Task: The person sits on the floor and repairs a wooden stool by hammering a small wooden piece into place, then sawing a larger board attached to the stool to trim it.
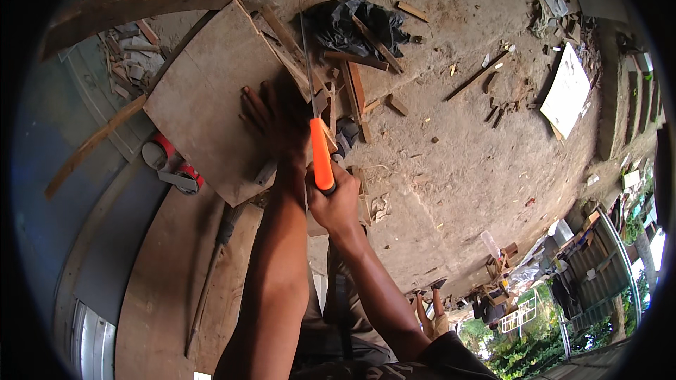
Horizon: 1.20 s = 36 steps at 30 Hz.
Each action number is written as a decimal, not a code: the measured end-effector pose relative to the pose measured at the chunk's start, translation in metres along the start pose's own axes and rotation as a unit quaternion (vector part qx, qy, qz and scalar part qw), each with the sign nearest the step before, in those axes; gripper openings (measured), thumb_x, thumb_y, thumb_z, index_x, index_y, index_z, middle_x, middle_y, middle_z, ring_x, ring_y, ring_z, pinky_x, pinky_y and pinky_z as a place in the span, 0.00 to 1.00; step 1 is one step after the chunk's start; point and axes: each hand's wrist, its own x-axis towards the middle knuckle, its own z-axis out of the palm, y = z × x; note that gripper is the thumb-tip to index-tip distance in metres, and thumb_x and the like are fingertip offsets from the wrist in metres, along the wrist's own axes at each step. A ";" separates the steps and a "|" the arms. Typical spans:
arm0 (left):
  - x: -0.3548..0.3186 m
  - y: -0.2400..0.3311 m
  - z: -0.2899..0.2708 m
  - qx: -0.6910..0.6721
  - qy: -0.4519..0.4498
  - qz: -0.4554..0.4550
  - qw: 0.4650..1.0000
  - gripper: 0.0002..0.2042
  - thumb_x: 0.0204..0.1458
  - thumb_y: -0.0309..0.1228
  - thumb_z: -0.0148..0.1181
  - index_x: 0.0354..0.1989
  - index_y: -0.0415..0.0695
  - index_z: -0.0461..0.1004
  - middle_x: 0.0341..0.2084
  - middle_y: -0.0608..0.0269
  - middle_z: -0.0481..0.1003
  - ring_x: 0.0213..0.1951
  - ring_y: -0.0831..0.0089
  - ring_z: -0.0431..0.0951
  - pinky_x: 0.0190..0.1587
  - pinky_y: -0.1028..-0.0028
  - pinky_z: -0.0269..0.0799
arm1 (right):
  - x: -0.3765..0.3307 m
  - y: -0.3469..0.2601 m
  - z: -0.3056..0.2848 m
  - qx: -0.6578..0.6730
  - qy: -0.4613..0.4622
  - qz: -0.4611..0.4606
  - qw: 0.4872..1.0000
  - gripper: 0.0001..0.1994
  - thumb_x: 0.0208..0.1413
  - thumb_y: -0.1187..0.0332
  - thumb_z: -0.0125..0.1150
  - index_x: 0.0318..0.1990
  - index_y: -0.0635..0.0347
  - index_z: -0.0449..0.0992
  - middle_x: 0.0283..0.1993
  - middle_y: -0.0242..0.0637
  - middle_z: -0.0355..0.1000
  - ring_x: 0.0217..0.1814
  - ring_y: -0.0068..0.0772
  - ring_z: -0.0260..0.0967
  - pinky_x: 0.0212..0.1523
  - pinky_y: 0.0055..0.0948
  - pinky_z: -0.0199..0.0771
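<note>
A handsaw with an orange handle [322, 158] is in my right hand [335, 200], whose fingers are wrapped round the handle's near end. Its thin blade, seen nearly edge-on, points away from me along the right edge of a plywood board [204, 91]. Flat on that board, close to the edge, rests my left hand [278, 119], fingers spread and partly in shadow. My left forearm runs beside the right wrist. Whether the blade's teeth touch the wood cannot be made out.
Beyond the saw lies a black plastic bag [345, 24] among wood offcuts [355, 91]. Two red cylinders [189, 177] sit left of the board. A white panel [567, 91] lies on the dirt floor at right. Another person's legs [433, 306] show in the background.
</note>
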 end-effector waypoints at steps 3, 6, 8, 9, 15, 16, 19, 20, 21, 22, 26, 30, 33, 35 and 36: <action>-0.003 -0.005 0.005 -0.004 0.004 -0.028 1.000 0.36 0.55 0.48 0.49 0.70 0.47 0.50 0.71 0.43 0.42 0.73 0.48 0.40 0.70 0.43 0.36 | -0.077 0.016 -0.022 -0.034 -0.024 -0.058 0.997 0.03 0.49 0.76 0.58 0.27 0.64 0.72 0.19 0.42 0.68 0.19 0.36 0.71 0.25 0.29 0.71; -0.003 -0.002 -0.003 0.003 -0.012 -0.044 0.999 0.36 0.53 0.44 0.50 0.71 0.47 0.50 0.71 0.43 0.42 0.73 0.48 0.40 0.70 0.43 0.35 | -0.155 0.019 -0.061 -0.090 -0.066 0.008 0.994 0.08 0.41 0.75 0.65 0.32 0.64 0.75 0.24 0.45 0.73 0.26 0.47 0.76 0.29 0.35 0.76; 0.002 0.006 -0.006 -0.018 -0.015 -0.035 0.999 0.36 0.52 0.43 0.50 0.70 0.46 0.51 0.71 0.43 0.42 0.73 0.48 0.40 0.70 0.43 0.34 | -0.147 0.014 -0.065 -0.068 -0.051 0.005 0.996 0.07 0.43 0.74 0.64 0.30 0.64 0.75 0.23 0.45 0.72 0.26 0.47 0.76 0.29 0.34 0.76; 0.000 0.004 -0.009 -0.022 -0.016 -0.045 0.999 0.36 0.52 0.43 0.50 0.70 0.46 0.51 0.71 0.42 0.42 0.73 0.48 0.40 0.70 0.43 0.34 | -0.127 0.009 -0.065 -0.058 -0.052 0.013 0.997 0.07 0.43 0.73 0.64 0.30 0.64 0.75 0.23 0.45 0.72 0.26 0.47 0.76 0.28 0.34 0.75; 0.000 -0.006 0.008 -0.011 0.033 -0.004 0.999 0.35 0.53 0.44 0.51 0.69 0.47 0.54 0.70 0.42 0.46 0.72 0.48 0.45 0.69 0.44 0.38 | 0.045 -0.029 0.002 -0.035 -0.023 0.021 0.999 0.05 0.45 0.75 0.58 0.30 0.68 0.74 0.20 0.46 0.68 0.21 0.31 0.66 0.28 0.33 0.69; 0.002 -0.005 0.007 -0.019 0.041 0.007 0.999 0.35 0.53 0.44 0.51 0.69 0.47 0.54 0.70 0.42 0.46 0.71 0.47 0.45 0.69 0.44 0.38 | 0.045 -0.027 0.002 -0.031 -0.018 0.018 0.999 0.05 0.45 0.76 0.58 0.30 0.68 0.74 0.20 0.46 0.68 0.21 0.31 0.65 0.28 0.33 0.69; 0.003 0.001 -0.003 -0.019 0.038 0.005 0.999 0.34 0.53 0.45 0.51 0.69 0.47 0.55 0.70 0.41 0.47 0.71 0.47 0.46 0.69 0.44 0.39 | -0.005 0.002 -0.009 0.001 -0.012 -0.072 0.997 0.05 0.45 0.77 0.57 0.31 0.68 0.73 0.21 0.46 0.68 0.20 0.31 0.63 0.28 0.32 0.69; 0.006 -0.001 -0.004 0.001 0.026 -0.014 1.000 0.34 0.53 0.45 0.51 0.68 0.46 0.55 0.70 0.41 0.47 0.71 0.47 0.46 0.69 0.44 0.39 | -0.034 0.000 -0.019 -0.016 -0.035 -0.023 0.999 0.03 0.49 0.76 0.57 0.28 0.67 0.72 0.20 0.45 0.68 0.20 0.32 0.64 0.26 0.31 0.67; 0.000 0.000 -0.008 0.016 0.000 -0.027 0.999 0.34 0.52 0.45 0.51 0.68 0.46 0.55 0.70 0.41 0.46 0.71 0.47 0.45 0.69 0.44 0.39 | -0.064 -0.009 -0.031 -0.063 -0.032 -0.012 0.997 0.08 0.53 0.74 0.58 0.24 0.66 0.69 0.18 0.43 0.65 0.17 0.33 0.62 0.22 0.32 0.64; 0.003 0.006 -0.018 -0.004 -0.019 -0.040 0.999 0.34 0.53 0.43 0.50 0.69 0.46 0.54 0.70 0.41 0.45 0.72 0.47 0.44 0.70 0.44 0.38 | -0.096 -0.001 -0.045 -0.079 -0.054 -0.003 0.995 0.05 0.47 0.74 0.62 0.30 0.65 0.75 0.23 0.46 0.72 0.26 0.46 0.77 0.28 0.33 0.75; 0.003 0.007 -0.016 0.013 -0.036 -0.047 0.998 0.34 0.53 0.43 0.48 0.69 0.45 0.54 0.70 0.42 0.44 0.72 0.48 0.43 0.70 0.44 0.36 | -0.109 -0.017 -0.052 -0.067 -0.035 0.018 0.997 0.08 0.52 0.75 0.59 0.23 0.64 0.69 0.17 0.37 0.65 0.17 0.28 0.61 0.20 0.30 0.61; 0.001 0.006 -0.016 -0.014 -0.021 -0.038 0.999 0.34 0.55 0.47 0.47 0.68 0.44 0.54 0.70 0.41 0.44 0.72 0.47 0.44 0.70 0.43 0.38 | -0.013 -0.005 -0.007 0.026 -0.015 0.040 0.999 0.10 0.55 0.73 0.56 0.24 0.67 0.69 0.17 0.30 0.60 0.23 0.15 0.55 0.22 0.25 0.59; 0.001 0.005 -0.013 -0.067 0.015 -0.019 0.997 0.34 0.55 0.51 0.48 0.67 0.43 0.55 0.70 0.40 0.44 0.71 0.46 0.45 0.69 0.42 0.39 | 0.065 -0.023 0.018 -0.069 0.013 -0.012 0.997 0.12 0.55 0.69 0.62 0.25 0.68 0.71 0.18 0.29 0.65 0.23 0.16 0.58 0.25 0.27 0.64; -0.001 -0.004 0.002 -0.074 0.030 -0.026 0.996 0.35 0.53 0.53 0.50 0.65 0.42 0.57 0.70 0.40 0.44 0.71 0.45 0.45 0.69 0.41 0.39 | 0.081 -0.035 0.019 -0.065 -0.025 0.013 0.997 0.09 0.51 0.69 0.62 0.33 0.68 0.74 0.24 0.46 0.72 0.32 0.40 0.71 0.33 0.34 0.70; -0.003 -0.007 0.005 -0.079 0.029 -0.023 0.996 0.35 0.53 0.53 0.51 0.64 0.41 0.57 0.70 0.39 0.43 0.71 0.45 0.44 0.69 0.41 0.39 | 0.082 -0.036 0.018 -0.064 -0.042 0.027 0.997 0.11 0.49 0.69 0.62 0.37 0.68 0.76 0.28 0.54 0.75 0.36 0.52 0.78 0.37 0.38 0.73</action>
